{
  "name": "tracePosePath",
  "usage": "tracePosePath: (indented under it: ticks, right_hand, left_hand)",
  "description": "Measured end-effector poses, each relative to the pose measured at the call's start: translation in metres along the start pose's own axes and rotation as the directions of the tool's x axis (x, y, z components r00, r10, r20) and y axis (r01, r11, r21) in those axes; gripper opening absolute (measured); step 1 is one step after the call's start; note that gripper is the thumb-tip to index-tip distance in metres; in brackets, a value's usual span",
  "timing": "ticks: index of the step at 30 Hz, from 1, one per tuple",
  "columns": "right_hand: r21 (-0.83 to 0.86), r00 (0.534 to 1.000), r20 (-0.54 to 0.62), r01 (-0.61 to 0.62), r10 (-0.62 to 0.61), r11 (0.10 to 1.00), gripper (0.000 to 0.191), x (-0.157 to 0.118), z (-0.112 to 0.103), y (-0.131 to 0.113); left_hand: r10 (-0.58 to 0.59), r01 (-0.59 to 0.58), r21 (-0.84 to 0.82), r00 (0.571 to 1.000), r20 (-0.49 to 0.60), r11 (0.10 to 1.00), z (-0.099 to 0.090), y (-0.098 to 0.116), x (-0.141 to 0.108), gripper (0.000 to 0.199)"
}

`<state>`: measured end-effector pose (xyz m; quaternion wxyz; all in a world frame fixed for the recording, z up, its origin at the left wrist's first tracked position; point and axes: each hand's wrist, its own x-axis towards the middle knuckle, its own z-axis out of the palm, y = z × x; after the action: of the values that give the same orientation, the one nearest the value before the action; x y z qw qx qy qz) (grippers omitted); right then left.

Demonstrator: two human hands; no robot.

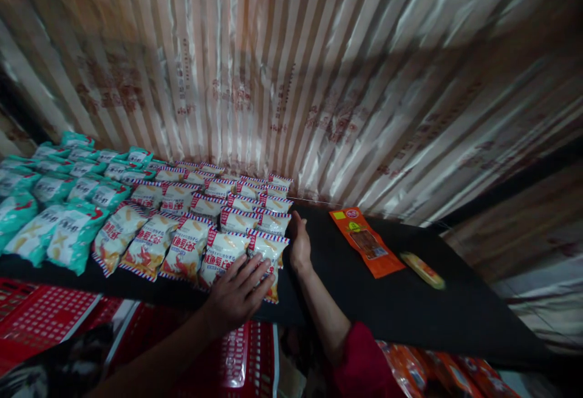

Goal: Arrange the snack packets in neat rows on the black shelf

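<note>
Rows of white snack bags (186,246) with red lettering and striped edges stand on a black shelf (346,301). My left hand (241,291) lies with fingers stretched out against the front of the two rightmost bags in the nearest row. At the right end of those rows, my right hand (300,245) is held upright on edge, fingers extended, its palm facing the side of the bags. Neither hand grips anything.
Teal snack bags (75,234) fill the shelf's left part. An orange packet (365,242) and a small yellow packet (422,270) lie on the right. Red baskets (45,313) and more orange packets (437,373) are below. A striped curtain (273,82) hangs behind.
</note>
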<state>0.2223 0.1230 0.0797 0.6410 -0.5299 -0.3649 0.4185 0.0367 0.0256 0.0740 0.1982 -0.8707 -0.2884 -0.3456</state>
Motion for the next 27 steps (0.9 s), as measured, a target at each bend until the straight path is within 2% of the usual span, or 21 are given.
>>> tracePosePath:
  ticks: [3,8,11,13,16,20,24,27]
  right_hand:
    - [0.005,0.997,-0.08,0.005,-0.005,1.0,0.067,-0.025,-0.014,0.005]
    - [0.009,0.995,-0.048,0.087,-0.087,0.996,0.059,-0.079,-0.031,0.0]
    - [-0.066,0.997,-0.023,0.073,-0.075,0.995,0.053,-0.104,-0.037,-0.002]
    - [-0.13,0.998,0.017,0.057,-0.055,0.99,0.051,-0.116,-0.038,0.0]
    - [-0.244,0.987,0.116,0.135,-0.109,0.96,0.047,-0.126,-0.036,0.003]
    - [-0.383,0.959,0.213,0.257,-0.186,0.887,0.045,-0.128,-0.031,0.003]
    - [-0.444,0.948,0.235,0.302,-0.215,0.844,0.045,-0.128,-0.03,0.003]
    - [-0.459,0.937,0.254,0.335,-0.24,0.823,0.045,-0.129,-0.031,0.004]
  left_hand:
    - [0.013,-0.013,-0.011,1.0,-0.018,1.0,-0.001,-0.001,-0.001,0.04]
    - [0.043,-0.043,-0.05,0.999,-0.007,0.998,-0.008,0.009,-0.011,0.035]
    - [0.066,-0.062,-0.077,0.997,0.049,0.995,-0.012,0.024,-0.027,0.033]
    - [0.051,-0.041,-0.078,0.991,0.126,0.996,-0.013,0.034,-0.037,0.035]
    - [-0.014,0.023,-0.041,0.98,0.201,0.999,-0.013,0.041,-0.044,0.041]
    - [-0.009,0.015,-0.029,0.981,0.194,0.999,-0.016,0.041,-0.04,0.04]
    - [-0.032,0.039,-0.033,0.981,0.193,0.999,-0.022,0.045,-0.043,0.04]
    - [-0.108,0.112,-0.013,0.979,0.175,0.994,-0.026,0.052,-0.054,0.042]
